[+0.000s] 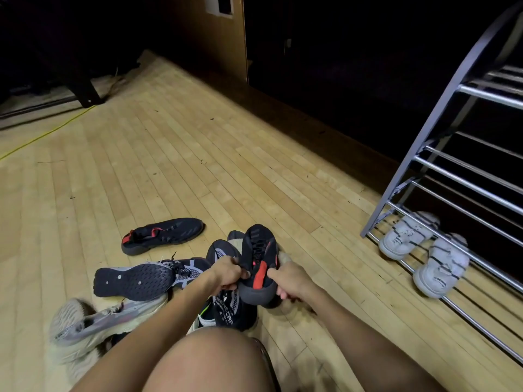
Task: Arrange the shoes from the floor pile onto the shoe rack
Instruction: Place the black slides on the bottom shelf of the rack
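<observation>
Both hands, left (226, 274) and right (291, 281), pinch the heel of a black-and-red shoe (259, 263) above the pile (135, 281). At three o'clock the rack (441, 162) holds only a white pair (424, 250); its mate (162, 234) and several others remain.

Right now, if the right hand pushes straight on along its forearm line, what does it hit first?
The black-and-red shoe it already grips with the left hand. Past the right hand, likely bare wood floor; depth is unclear.

You hold a black shoe with red heel tab (259, 264) above the pile of shoes (147, 290); its mate (162, 236) lies apart. Two white sneakers (424, 250) sit on the metal rack's (464, 176) lowest shelf.
</observation>
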A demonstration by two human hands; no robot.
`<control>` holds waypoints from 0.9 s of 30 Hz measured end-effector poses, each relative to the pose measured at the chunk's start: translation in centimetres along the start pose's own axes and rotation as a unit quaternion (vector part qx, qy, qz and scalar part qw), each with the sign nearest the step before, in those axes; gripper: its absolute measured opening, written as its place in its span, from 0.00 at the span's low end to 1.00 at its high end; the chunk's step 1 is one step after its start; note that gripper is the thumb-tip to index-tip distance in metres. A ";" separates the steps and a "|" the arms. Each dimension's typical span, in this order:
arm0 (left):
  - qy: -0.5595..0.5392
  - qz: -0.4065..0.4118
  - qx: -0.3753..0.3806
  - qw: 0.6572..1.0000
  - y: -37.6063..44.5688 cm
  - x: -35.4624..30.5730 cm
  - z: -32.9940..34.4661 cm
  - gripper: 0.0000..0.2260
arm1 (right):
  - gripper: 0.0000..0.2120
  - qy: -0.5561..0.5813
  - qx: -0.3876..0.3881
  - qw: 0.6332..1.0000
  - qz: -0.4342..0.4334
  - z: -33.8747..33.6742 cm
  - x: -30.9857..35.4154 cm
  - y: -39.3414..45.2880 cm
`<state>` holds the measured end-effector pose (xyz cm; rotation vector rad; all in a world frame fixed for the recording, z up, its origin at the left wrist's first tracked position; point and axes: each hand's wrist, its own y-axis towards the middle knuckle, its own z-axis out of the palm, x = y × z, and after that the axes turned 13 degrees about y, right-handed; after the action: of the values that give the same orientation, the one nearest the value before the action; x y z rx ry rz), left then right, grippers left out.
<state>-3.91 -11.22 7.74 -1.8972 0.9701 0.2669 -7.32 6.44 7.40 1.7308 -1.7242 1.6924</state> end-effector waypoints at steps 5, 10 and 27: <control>-0.025 0.066 -0.010 0.997 -2.8 -4.4 -0.3 0.05 | 0.16 -0.007 -0.050 0.997 -0.062 -3.5 1.3 -3.1; -0.037 0.156 -0.018 0.987 -6.2 -9.9 -1.0 0.10 | 0.18 0.021 -0.140 0.982 -0.128 -7.6 3.1 -6.3; 0.269 0.213 0.086 0.935 -16.9 -25.2 2.5 0.08 | 0.14 0.025 -0.259 0.948 -0.181 -18.6 -1.0 -15.5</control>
<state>-7.89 7.62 31.27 -1.6080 1.7195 -0.1007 -5.55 26.00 21.69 1.6060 -1.5245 1.0049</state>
